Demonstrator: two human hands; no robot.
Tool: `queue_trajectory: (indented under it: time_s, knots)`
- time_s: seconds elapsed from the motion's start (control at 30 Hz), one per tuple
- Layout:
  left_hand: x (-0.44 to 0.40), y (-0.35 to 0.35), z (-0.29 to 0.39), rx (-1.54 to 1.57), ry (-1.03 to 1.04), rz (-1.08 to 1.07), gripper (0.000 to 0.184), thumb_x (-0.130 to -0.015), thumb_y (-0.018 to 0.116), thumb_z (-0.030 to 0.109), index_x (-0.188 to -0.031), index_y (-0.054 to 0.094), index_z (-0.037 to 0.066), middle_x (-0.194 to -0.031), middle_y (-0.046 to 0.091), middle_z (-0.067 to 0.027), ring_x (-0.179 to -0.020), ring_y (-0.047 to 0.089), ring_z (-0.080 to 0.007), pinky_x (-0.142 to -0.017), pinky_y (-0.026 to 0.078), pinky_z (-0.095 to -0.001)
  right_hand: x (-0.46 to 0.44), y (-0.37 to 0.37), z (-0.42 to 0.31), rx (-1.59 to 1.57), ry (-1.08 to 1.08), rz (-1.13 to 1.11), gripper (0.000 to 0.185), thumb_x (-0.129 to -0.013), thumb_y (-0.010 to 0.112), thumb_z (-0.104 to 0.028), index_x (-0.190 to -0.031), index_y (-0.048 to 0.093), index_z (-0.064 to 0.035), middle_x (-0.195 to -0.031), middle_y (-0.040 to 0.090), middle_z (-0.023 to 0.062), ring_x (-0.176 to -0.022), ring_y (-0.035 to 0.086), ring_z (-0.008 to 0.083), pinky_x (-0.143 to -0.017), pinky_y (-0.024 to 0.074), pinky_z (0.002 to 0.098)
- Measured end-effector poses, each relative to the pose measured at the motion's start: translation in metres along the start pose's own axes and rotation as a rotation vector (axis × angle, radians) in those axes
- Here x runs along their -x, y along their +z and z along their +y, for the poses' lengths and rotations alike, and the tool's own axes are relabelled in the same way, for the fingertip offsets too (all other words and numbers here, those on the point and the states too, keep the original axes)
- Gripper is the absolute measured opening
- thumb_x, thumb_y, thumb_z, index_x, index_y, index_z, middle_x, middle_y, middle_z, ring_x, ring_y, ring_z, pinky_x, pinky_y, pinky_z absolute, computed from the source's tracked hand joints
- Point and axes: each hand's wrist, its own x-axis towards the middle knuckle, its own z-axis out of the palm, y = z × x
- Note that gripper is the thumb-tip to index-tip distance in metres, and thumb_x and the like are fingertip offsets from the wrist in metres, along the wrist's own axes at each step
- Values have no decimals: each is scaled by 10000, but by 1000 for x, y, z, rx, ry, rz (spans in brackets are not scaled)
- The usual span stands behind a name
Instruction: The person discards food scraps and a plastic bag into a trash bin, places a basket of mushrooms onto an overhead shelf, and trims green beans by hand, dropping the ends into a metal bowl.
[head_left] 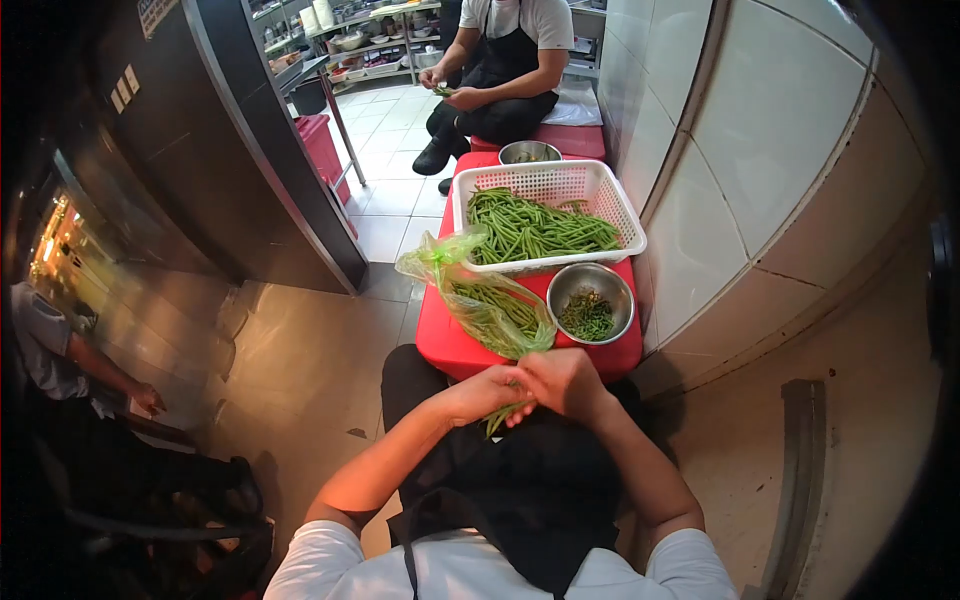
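Several green beans (495,420) stick out below my left hand (488,394), whose fingers are wrapped round them over my lap. My right hand (565,382) is closed and meets the left at the fingertips; what it pinches is hidden. Just beyond my hands a green-tinted plastic bag (495,310) of beans lies on a red surface (440,345). To its right stands a steel bowl (624,318) with small green and brownish pieces. Behind both, a white perforated basket (625,205) holds a large heap of green beans (540,228).
Across from me a seated person (505,70) in a black apron holds something green, with another metal bowl (530,151) nearby. A tiled wall (700,210) runs along the right. At the left edge another person's arm (105,368) shows. Shelves (385,45) stand at the back.
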Motion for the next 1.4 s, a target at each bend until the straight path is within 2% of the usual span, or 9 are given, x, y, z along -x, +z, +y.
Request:
queue_trajectory:
  time_s: [0.07,0.2,0.43,0.8,0.97,1.07,1.17,1.27,1.4]
  knots:
    - [-6,5,16,8,77,78,145,-1011,545,153,-1066,614,39,-869,637,-41,-686,616,-109,-605,528,-254,-7,-3,13,-38,-1,166,78,-945,629,-118,-933,646,-43,-675,630,98,-595,653,250,-530,504,345]
    - [-24,1,58,62,126,225,158,-1018,550,165,-1083,606,32,-865,647,-38,-677,619,-105,-597,537,-242,-13,-23,42,-855,696,274,227,-1007,595,-216,-1023,683,-7,-740,607,3,-598,563,51,-524,454,231]
    - [-42,2,75,73,153,161,196,-1020,550,158,-1135,620,14,-918,686,-59,-694,632,-110,-609,550,-250,-16,-54,37,-798,692,209,245,-959,667,-190,-1115,690,-3,-818,663,-13,-604,568,29,-514,440,183]
    - [-58,-9,56,-242,222,324,135,-1006,553,114,-1037,648,23,-785,617,-18,-629,595,-89,-572,506,-267,-14,-48,40,-466,662,132,133,-884,704,-79,-951,735,32,-708,671,-3,-619,599,42,-548,471,229]
    - [-60,-6,63,-754,365,458,138,-976,573,99,-993,649,-14,-692,611,-55,-592,604,-130,-566,493,-313,-22,-57,43,64,353,-33,142,-841,682,-146,-841,704,-6,-800,656,225,-719,635,391,-666,505,440]
    - [-67,0,62,-838,453,532,149,-978,571,108,-941,640,-19,-646,595,-59,-579,595,-136,-568,478,-328,-15,-52,55,140,233,66,137,-852,689,-136,-862,710,-1,-767,690,161,-646,648,301,-613,497,391]
    - [-78,3,54,-557,434,534,162,-999,565,133,-941,626,-6,-683,604,-34,-590,588,-118,-564,470,-292,-6,-36,54,-425,645,318,137,-893,682,-135,-865,722,-6,-734,682,59,-623,631,166,-560,476,312]
    - [-95,9,39,-168,461,501,156,-1017,553,147,-978,613,8,-740,608,-18,-616,581,-104,-571,469,-257,-2,-16,59,-839,760,555,137,-926,669,-125,-890,719,-2,-753,650,-2,-632,583,70,-535,441,234]
    - [-100,11,36,97,432,468,133,-1020,548,135,-1044,609,19,-801,608,-22,-659,582,-105,-586,477,-242,-1,-4,67,-1169,805,682,119,-929,663,-108,-907,701,2,-769,647,21,-606,555,72,-546,444,219]
